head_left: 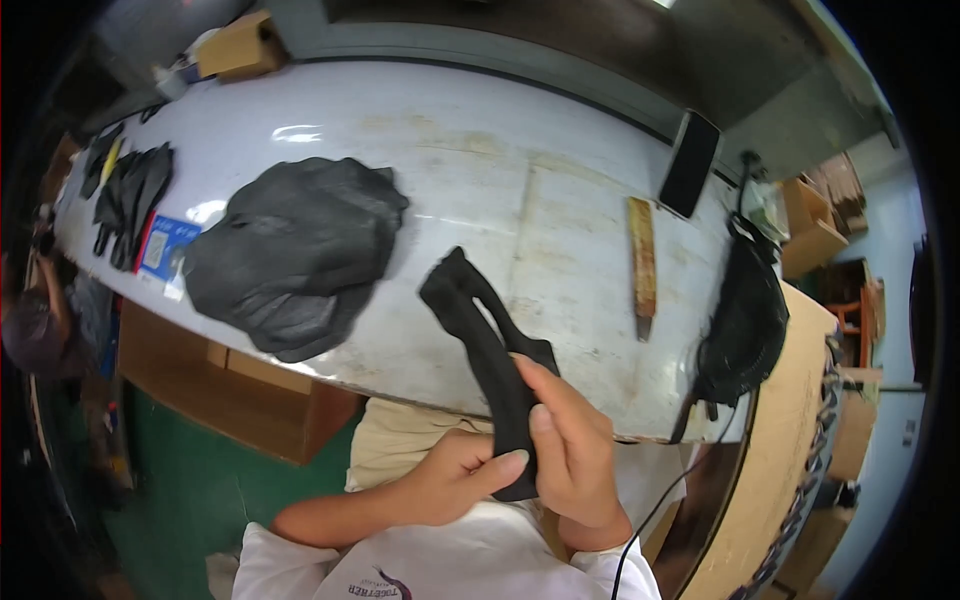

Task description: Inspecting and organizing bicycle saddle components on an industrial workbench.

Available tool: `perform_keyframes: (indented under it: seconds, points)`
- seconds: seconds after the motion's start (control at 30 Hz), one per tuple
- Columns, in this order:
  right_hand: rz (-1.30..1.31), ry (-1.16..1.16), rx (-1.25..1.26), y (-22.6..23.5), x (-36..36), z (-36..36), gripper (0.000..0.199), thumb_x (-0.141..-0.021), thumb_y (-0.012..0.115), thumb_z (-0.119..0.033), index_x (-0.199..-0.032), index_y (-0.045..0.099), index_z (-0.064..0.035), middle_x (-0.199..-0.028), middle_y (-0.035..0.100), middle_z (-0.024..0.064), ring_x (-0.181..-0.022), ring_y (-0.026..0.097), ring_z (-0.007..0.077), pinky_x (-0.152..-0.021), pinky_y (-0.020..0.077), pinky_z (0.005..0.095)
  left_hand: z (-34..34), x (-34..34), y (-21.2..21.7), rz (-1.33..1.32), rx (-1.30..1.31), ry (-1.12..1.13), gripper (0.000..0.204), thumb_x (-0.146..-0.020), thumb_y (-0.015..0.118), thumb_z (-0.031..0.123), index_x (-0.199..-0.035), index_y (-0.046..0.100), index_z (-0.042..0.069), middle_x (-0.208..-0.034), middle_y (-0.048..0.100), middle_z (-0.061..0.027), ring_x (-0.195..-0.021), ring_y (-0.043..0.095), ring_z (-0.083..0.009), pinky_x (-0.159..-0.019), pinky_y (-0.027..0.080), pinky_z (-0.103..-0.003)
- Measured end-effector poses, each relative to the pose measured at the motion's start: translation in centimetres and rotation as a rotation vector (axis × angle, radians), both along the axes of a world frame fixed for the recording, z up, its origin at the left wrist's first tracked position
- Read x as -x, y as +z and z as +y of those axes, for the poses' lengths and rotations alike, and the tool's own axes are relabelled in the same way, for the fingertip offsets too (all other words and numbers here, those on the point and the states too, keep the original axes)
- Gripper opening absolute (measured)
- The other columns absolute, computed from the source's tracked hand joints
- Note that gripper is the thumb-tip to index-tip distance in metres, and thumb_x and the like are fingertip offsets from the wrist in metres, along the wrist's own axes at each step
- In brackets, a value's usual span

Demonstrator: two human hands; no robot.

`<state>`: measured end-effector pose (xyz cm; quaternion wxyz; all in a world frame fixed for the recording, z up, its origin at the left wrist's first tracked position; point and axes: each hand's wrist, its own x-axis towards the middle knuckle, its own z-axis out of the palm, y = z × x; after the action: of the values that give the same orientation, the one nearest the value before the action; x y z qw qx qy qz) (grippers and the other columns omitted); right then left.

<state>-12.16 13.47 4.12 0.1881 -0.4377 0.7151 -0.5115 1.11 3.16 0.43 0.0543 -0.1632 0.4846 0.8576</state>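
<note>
Centrally, a black fabric piece point(505, 385) is held at the near edge of the white table point(440, 130), with its far end, divided by a narrow gap, extended over the tabletop. The lower end is pinched by the left hand point(458, 475), the thumb laid upon the cloth; the right side is clamped by the right hand point(572, 448). The hands are positioned close together; whether they touch cannot be told. To the left, a dark grey pile of sheet material point(300, 240) is spread, with a blue packet point(165, 248) located just beside it. To the right, a yellowish-brown bar point(643, 255), a dark-screened phone point(690, 165) and a black bag point(742, 315) are arranged, well apart from the fabric.
</note>
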Motion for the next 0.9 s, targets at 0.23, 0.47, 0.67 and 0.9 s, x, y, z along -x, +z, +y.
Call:
perform_keyframes:
  seconds: [0.23,0.47,0.67,0.9]
  points:
    - [-0.019,-0.235,0.075,0.5,-2.2,-1.3,0.03,-0.103,0.049,-0.019,-0.113,0.063,0.0057,-0.103,0.066,0.0151,-0.089,0.064,0.0216,-0.078,0.0505,0.0306,1.8,1.4,-0.4,0.244,-0.022,0.101,0.054,-0.106,0.044,0.04,-0.066,0.049,0.004,-0.058,0.047,0.0022,-0.056,0.045,-0.0066,-0.05,0.036,-0.027]
    - [-0.101,-0.109,0.055,0.7,-4.0,-2.4,0.037,-0.102,0.051,-0.019,-0.125,0.058,0.0088,-0.119,0.063,0.0221,-0.104,0.06,0.0307,-0.091,0.0466,0.0385,0.3,-2.5,0.4,0.37,0.523,0.429,0.048,-0.106,0.042,0.038,-0.078,0.06,0.004,-0.06,0.053,0.0017,-0.055,0.049,-0.0141,-0.055,0.041,-0.029]
    - [0.364,-0.303,0.67,-0.5,-4.9,-4.9,0.04,-0.098,0.063,-0.026,-0.12,0.055,0.0064,-0.109,0.061,0.0199,-0.098,0.06,0.0324,-0.086,0.0491,0.0441,-2.3,-5.9,1.2,0.319,0.972,0.611,0.023,-0.087,0.076,0.022,-0.089,0.066,0.001,-0.079,0.064,-0.013,-0.063,0.062,-0.0228,-0.057,0.047,-0.036]
    - [-0.623,0.062,0.551,-2.3,-5.9,-6.6,0.057,-0.098,0.058,-0.029,-0.139,0.041,0.0068,-0.129,0.053,0.0205,-0.109,0.056,0.0308,-0.098,0.0451,0.044,-2.5,-8.6,1.5,0.013,0.838,0.579,0.027,-0.1,0.055,0.026,-0.091,0.063,0.002,-0.08,0.062,-0.0079,-0.078,0.063,-0.018,-0.068,0.046,-0.031]
